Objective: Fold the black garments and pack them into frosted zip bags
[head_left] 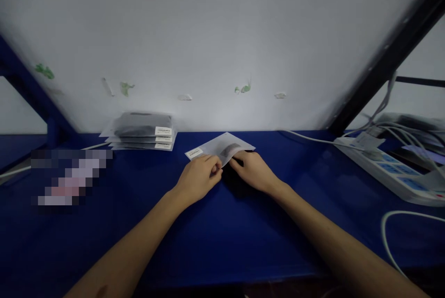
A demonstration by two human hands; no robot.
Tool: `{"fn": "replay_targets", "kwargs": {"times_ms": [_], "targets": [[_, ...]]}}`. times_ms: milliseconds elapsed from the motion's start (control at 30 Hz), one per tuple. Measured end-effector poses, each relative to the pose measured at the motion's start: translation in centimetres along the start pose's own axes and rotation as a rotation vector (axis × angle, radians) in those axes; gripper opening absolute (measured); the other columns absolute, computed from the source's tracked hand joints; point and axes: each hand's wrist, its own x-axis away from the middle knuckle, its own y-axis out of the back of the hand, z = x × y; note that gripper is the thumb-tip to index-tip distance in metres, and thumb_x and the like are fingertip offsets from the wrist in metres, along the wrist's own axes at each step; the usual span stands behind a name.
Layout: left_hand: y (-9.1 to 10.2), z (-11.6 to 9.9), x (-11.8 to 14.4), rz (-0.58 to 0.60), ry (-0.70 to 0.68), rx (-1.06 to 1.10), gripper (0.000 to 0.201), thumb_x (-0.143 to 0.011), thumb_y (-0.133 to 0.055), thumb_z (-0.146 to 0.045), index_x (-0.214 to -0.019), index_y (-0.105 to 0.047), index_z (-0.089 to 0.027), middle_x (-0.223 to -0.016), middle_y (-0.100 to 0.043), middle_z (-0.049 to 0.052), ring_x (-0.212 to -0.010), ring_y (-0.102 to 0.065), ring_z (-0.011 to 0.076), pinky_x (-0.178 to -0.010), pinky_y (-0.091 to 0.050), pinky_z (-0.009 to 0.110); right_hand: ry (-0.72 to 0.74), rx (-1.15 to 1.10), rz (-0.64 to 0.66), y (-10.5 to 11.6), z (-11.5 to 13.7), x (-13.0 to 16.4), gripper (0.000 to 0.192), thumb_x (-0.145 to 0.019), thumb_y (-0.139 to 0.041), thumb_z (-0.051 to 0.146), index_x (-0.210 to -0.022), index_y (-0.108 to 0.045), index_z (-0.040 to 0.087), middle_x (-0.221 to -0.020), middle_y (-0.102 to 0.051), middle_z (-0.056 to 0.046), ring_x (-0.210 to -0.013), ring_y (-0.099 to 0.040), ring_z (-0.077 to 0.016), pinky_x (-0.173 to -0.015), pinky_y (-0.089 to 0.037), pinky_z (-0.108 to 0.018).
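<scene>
A translucent plastic bag [222,142] with a white label on its left corner lies at an angle on the blue table. Something dark shows through it near its right side. My left hand [200,175] grips the near edge of the bag, fingers curled. At the bag's near right edge is my right hand [255,168], its thumb and fingers closed on the plastic, which bulges upward between the two hands. Some fingertips of the right hand are hidden by the bag.
A stack of similar labelled bags [142,131] stands at the back left. At the right lies a white power strip [392,168] with several cables. A white cable [384,228] loops at the front right. A pixelated item [71,177] lies at the left.
</scene>
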Motion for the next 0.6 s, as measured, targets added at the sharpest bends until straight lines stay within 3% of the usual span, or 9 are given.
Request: {"fn": "replay_targets", "kwargs": {"times_ms": [133, 333, 467, 600], "targets": [[0.1, 0.0, 0.0, -0.005, -0.032, -0.031, 0.004, -0.086, -0.060, -0.017, -0.085, -0.061, -0.021, -0.077, -0.063, 0.000, -0.081, -0.060, 0.0187, -0.076, -0.045, 0.032, 0.193, 0.051, 0.103, 0.3, -0.4, 0.4, 0.025, -0.097, -0.046, 0.025, -0.099, -0.070, 0.019, -0.109, -0.073, -0.010, -0.107, -0.064, -0.0235, -0.098, -0.046, -0.040], [-0.2, 0.0, 0.0, 0.011, -0.031, 0.001, 0.006, -0.085, -0.060, -0.016, -0.085, -0.062, -0.021, -0.075, -0.062, -0.001, -0.079, -0.059, 0.0183, -0.074, -0.045, 0.030, 0.119, 0.078, -0.039, -1.8, -0.7, -0.6, 0.032, -0.099, -0.036, 0.018, -0.100, -0.068, 0.012, -0.115, -0.069, -0.017, -0.113, -0.061, -0.0244, -0.103, -0.043, -0.041], [0.3, 0.7, -0.2, -0.008, -0.001, -0.029, 0.004, -0.087, -0.060, -0.018, -0.086, -0.063, -0.021, -0.074, -0.062, -0.001, -0.077, -0.060, 0.0179, -0.074, -0.044, 0.030, 0.019, -0.040, -0.116, -1.1, 0.2, -0.3, 0.029, -0.098, -0.041, 0.018, -0.102, -0.069, 0.013, -0.110, -0.072, -0.014, -0.102, -0.066, -0.0227, -0.094, -0.050, -0.039], [0.9, 1.7, -0.2, -0.015, 0.023, -0.118, 0.005, -0.089, -0.060, -0.021, -0.090, -0.065, -0.021, -0.078, -0.065, 0.000, -0.081, -0.062, 0.0192, -0.080, -0.044, 0.033, 0.209, -0.090, 0.042, 0.6, 1.0, 1.3, 0.029, -0.092, -0.059, 0.032, -0.114, -0.070, 0.018, -0.121, -0.070, -0.011, -0.117, -0.062, -0.0250, -0.104, -0.047, -0.043]]}}
